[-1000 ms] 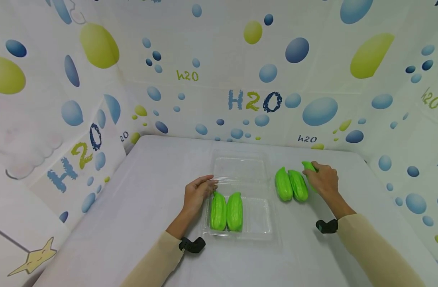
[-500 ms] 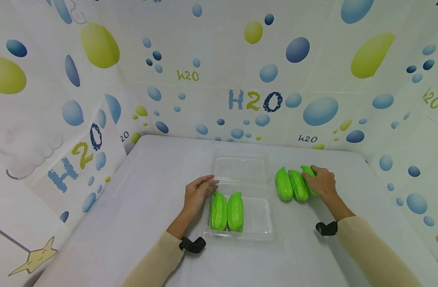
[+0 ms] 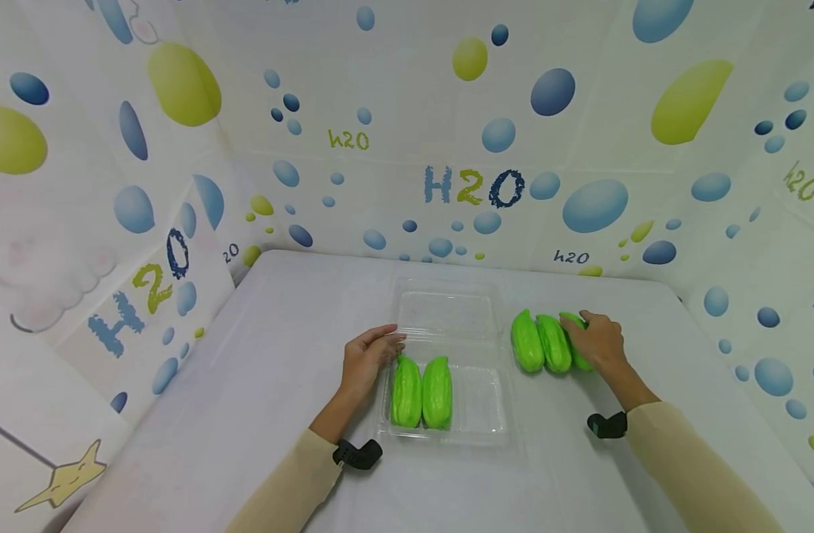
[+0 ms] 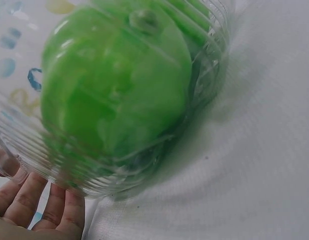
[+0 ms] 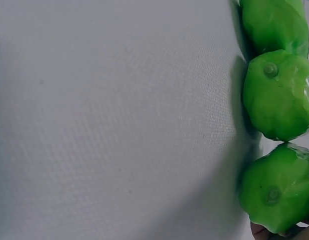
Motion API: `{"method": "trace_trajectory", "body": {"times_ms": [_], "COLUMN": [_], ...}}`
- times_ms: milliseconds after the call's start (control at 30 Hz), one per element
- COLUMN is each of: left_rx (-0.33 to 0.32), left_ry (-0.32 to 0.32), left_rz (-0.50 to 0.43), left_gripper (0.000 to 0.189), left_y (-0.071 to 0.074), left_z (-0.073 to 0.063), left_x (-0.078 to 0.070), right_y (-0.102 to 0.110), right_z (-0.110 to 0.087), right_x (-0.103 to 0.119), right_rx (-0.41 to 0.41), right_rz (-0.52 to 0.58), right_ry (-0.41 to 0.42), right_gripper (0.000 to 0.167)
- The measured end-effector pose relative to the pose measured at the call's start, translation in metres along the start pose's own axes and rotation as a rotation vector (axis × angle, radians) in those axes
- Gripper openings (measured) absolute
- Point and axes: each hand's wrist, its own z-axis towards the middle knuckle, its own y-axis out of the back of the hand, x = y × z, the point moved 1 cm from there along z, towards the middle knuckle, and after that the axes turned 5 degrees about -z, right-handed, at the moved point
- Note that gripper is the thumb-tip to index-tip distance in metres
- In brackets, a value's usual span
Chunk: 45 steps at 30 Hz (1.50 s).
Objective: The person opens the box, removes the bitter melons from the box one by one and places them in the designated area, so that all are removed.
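A clear plastic clamshell container [image 3: 476, 400] lies unfolded on the white table, its lid [image 3: 446, 314] toward the back. Two ridged, bright green gourd-like vegetables [image 3: 437, 392] fill the left part of its base. My left hand [image 3: 369, 363] holds the container's left edge near the hinge; in the left wrist view its fingers [image 4: 29, 200] meet the ribbed rim. To the right, my right hand [image 3: 600, 342] grips a third such green gourd [image 5: 274, 192], mostly covered by the hand in the head view. Two more gourds [image 3: 527, 344] lie close against its left side.
The white-covered table [image 3: 300, 318] has a cloth wall [image 3: 393, 178] printed with bubbles and lettering behind it, and more printed cloth at both sides. Black wrist cameras [image 3: 358, 454] sit on both wrists.
My right hand has brought the tilted green gourd down and slightly left, so it now lies alongside the two others. My left hand and the container have stayed put.
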Motion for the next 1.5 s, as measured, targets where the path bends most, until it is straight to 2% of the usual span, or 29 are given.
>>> {"method": "trace_trajectory", "body": {"times_ms": [367,533,733,867,1000,1200,1500], "left_rx": [0.003,-0.006,-0.010,-0.004,-0.003,-0.014,-0.019], "left_ry": [-0.006,-0.005,-0.006,-0.004,-0.008,-0.010,-0.011], "left_rz": [-0.006,-0.007,-0.009,-0.008,-0.004,0.010,0.003], "left_gripper": [0.034,0.033,0.032,0.032,0.032,0.032,0.033], "left_y": [0.001,0.000,0.001,0.002,0.001,0.001,0.000], "left_z": [0.001,0.001,0.002,0.002,0.000,0.000,0.000], "left_x": [0.002,0.000,0.002,0.002,0.000,0.001,0.001], "right_y": [0.000,0.001,-0.001,0.000,0.002,0.003,0.003], "right_z": [0.000,-0.001,-0.003,-0.004,-0.006,-0.012,-0.033], "right_x": [-0.001,-0.001,0.007,0.015,0.026,0.048,0.086], "right_rx": [0.004,0.000,-0.057,-0.135,-0.176,-0.213,-0.202], "right_rz": [-0.016,-0.051,-0.121,-0.101,-0.058,-0.053,-0.023], "right_ry": [-0.033,-0.008,0.001,-0.009,-0.004,0.077,0.147], "right_gripper": [0.079,0.080,0.080,0.076,0.074,0.071,0.066]}}
